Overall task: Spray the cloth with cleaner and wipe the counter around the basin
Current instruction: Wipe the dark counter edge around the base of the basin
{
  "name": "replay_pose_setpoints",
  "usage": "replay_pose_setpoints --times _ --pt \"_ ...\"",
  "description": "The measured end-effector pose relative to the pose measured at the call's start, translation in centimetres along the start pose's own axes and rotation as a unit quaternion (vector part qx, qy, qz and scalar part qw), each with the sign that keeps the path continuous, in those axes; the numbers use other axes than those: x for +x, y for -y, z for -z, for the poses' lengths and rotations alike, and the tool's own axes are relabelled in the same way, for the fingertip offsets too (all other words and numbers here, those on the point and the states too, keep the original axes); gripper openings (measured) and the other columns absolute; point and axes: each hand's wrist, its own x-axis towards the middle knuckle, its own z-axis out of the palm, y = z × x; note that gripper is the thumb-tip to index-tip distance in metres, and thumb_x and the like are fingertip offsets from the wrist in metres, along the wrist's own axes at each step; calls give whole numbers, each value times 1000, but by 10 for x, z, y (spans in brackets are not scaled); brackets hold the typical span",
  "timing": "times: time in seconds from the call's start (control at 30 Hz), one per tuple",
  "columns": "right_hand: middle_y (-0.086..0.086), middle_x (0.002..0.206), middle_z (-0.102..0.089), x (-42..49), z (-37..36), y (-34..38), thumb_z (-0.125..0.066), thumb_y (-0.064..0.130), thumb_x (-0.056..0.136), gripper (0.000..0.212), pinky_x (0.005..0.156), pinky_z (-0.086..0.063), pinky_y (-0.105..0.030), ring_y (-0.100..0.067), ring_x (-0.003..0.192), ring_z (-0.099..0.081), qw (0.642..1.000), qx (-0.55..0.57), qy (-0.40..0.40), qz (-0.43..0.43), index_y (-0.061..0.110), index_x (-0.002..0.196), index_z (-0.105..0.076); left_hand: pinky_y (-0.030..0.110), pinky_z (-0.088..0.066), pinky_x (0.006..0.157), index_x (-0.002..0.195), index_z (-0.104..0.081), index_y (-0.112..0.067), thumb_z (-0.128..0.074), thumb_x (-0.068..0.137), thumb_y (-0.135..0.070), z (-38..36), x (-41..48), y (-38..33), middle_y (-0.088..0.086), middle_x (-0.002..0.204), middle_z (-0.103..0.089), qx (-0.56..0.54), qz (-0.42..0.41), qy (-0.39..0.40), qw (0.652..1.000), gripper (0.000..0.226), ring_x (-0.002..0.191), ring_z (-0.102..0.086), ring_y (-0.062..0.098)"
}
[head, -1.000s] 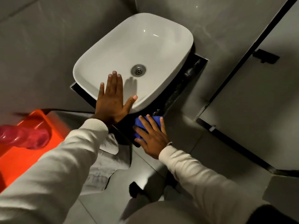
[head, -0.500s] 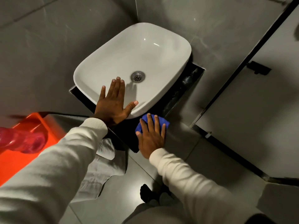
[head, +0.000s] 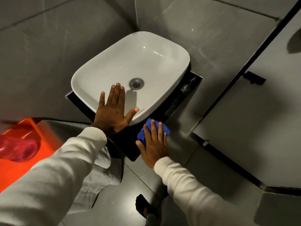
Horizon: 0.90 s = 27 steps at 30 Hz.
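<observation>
A white basin (head: pixel 146 62) sits on a narrow black counter (head: pixel 184 93) in a tiled corner. My left hand (head: pixel 114 113) lies flat with fingers spread on the basin's near rim, holding nothing. My right hand (head: pixel 154 144) presses flat on a blue cloth (head: pixel 165 129) at the counter's near right corner, just below the basin's rim. Most of the cloth is hidden under the palm and fingers. A pink spray bottle (head: pixel 17 149) shows blurred at the left edge.
An orange bucket (head: pixel 44 134) stands at the left with the pink bottle over it. A white towel (head: pixel 99 173) hangs below the counter. A grey cubicle partition (head: pixel 254 128) with black trim stands to the right. My foot (head: pixel 143 207) is on the grey floor tiles.
My right hand has slid the blue cloth rightward along the counter's front edge toward its corner. My left hand has stayed on the basin rim. The view has shifted slightly.
</observation>
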Motion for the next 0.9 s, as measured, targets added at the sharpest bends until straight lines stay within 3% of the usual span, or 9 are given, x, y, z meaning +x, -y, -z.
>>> replay_pose_setpoints --times 0.1,0.27,0.37,0.43,0.53,0.6,0.77,0.9 --pt "0 165 -8 6 7 -27 -24 65 91 70 120 -12 -58 -28 153 0 997 -47 5 61 30 152 -20 48 6 122 152 9 -11 -2 79 -75 -1 1 -11 7 164 12 -13 11 6 1000 97 151 13 19" --pt "-1 165 -6 58 34 -68 -32 65 91 69 119 -12 -61 -28 152 1 998 -61 7 29 30 150 -24 48 5 122 151 12 -12 -5 80 -77 -6 11 -38 8 163 13 -31 17 4 999 98 150 15 20" --pt "-8 163 -16 53 28 -64 -29 67 89 69 116 -14 -63 -36 151 -6 998 -42 -7 47 25 142 -39 48 4 122 151 12 -13 -11 81 -76 -8 24 -58 7 164 11 -50 32 6 998 97 150 14 20" --pt "-10 162 -21 41 21 -68 -28 71 88 69 115 -15 -65 -39 150 -9 992 -53 -6 118 26 140 -40 48 4 122 151 10 -12 -13 81 -76 -8 33 -67 8 164 10 -56 47 10 997 98 151 14 20" --pt "-3 162 -21 51 27 -104 -26 77 85 76 115 -19 -67 -31 151 -10 965 -99 14 242 33 147 -26 47 2 122 151 10 -11 -12 80 -76 -8 43 -77 8 164 9 -55 62 17 996 99 151 13 20" --pt "-1 161 -25 74 42 -130 -29 78 83 78 114 -22 -66 -28 151 -15 955 -119 12 271 35 147 -26 47 2 122 152 8 -10 -12 79 -77 -9 47 -84 8 164 8 -50 84 8 995 101 151 12 21" --pt "2 163 -19 119 73 -165 -25 77 82 79 116 -18 -63 -25 152 -13 971 -123 16 204 35 148 -28 49 1 122 152 6 -9 -11 77 -78 -10 49 -92 8 164 9 -37 144 0 989 103 151 12 20" --pt "-3 164 -17 119 76 -155 -33 70 86 72 117 -15 -64 -32 151 -9 988 -53 11 142 30 146 -34 50 1 122 152 6 -9 -10 76 -79 -13 59 -102 8 164 8 -41 167 -4 985 105 151 11 21"
